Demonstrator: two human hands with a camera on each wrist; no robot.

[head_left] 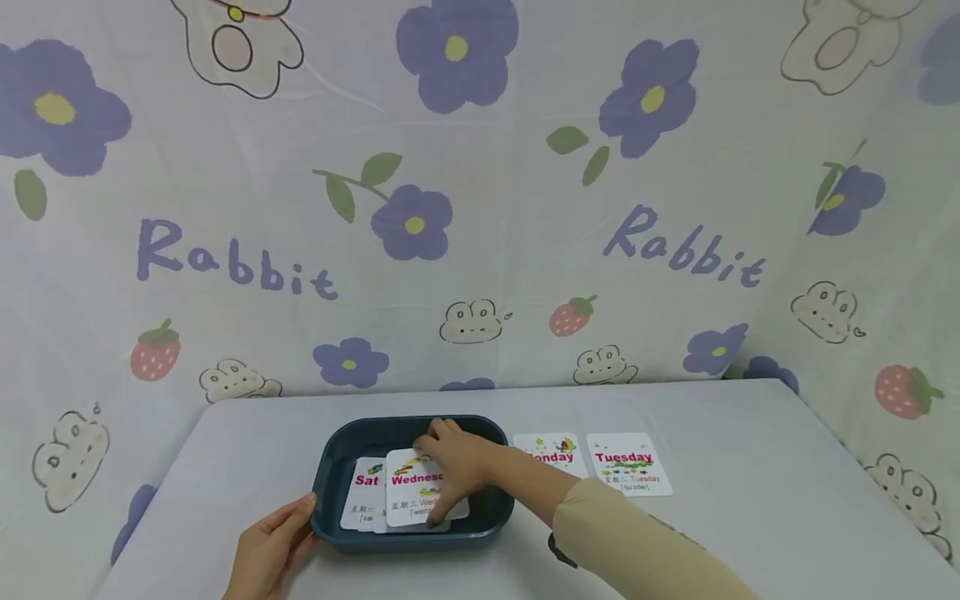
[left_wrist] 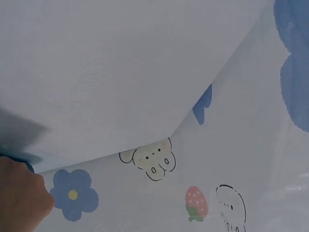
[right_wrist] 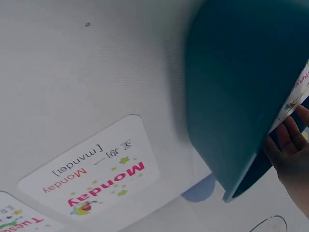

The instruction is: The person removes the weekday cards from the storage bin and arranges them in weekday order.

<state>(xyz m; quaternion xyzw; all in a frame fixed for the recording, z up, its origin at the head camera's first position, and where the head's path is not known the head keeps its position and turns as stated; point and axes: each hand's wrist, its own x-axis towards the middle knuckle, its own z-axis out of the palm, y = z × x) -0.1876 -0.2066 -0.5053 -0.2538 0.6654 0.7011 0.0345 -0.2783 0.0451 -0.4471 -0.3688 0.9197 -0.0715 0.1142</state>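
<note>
A dark teal plastic tray (head_left: 412, 543) stands on the table with several white day-of-the-week cards in it. On top lies the Wednesday card (head_left: 403, 493), partly over a card (head_left: 357, 493) whose print begins "Sat". My right hand (head_left: 467, 461) reaches in from the right and grips the Wednesday card, thumb at its lower edge and fingers at its upper edge. At the tray's left end, my left hand (head_left: 273, 537) holds the rim with the thumb on top. In the right wrist view, the fingers of that hand (right_wrist: 292, 154) meet the card inside the tray wall (right_wrist: 227, 92).
Right of the tray lie a Monday card (right_wrist: 104, 169), partly behind my forearm in the head view, and a Tuesday card (head_left: 630, 467) beside it. The white table (head_left: 750, 517) ends at the back against a patterned cloth (head_left: 525, 275) with flowers and rabbits.
</note>
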